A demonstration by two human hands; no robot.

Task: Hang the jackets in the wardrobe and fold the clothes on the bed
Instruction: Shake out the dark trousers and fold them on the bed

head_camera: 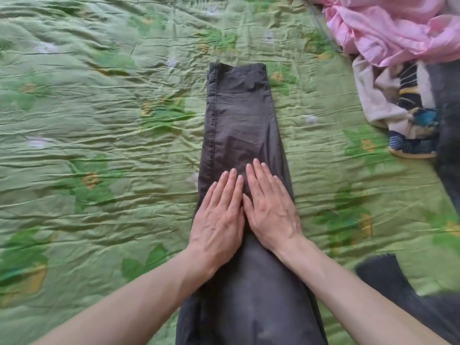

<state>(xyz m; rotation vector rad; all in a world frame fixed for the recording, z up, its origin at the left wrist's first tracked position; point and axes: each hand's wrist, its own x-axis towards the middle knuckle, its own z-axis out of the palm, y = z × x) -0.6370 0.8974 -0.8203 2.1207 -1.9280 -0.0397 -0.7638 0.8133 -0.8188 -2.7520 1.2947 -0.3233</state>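
- Flat and straight, the fingers of both hands lie pressed close together, fingertips pointing away from the person, palms down on the dark trousers.
- The left hand and the right hand rest side by side, touching along the thumb side, near the middle of the trousers' length; both forearms are bare and come in from the bottom corners of the view.
- One pair of trousers lies folded lengthwise down the middle of the green floral bedspread, hem toward the far edge.
- Toward the far right corner sits one crumpled pink garment, with one pale patterned garment just below it.
- Dark cloth lies at the right edge; what it is cannot be told.
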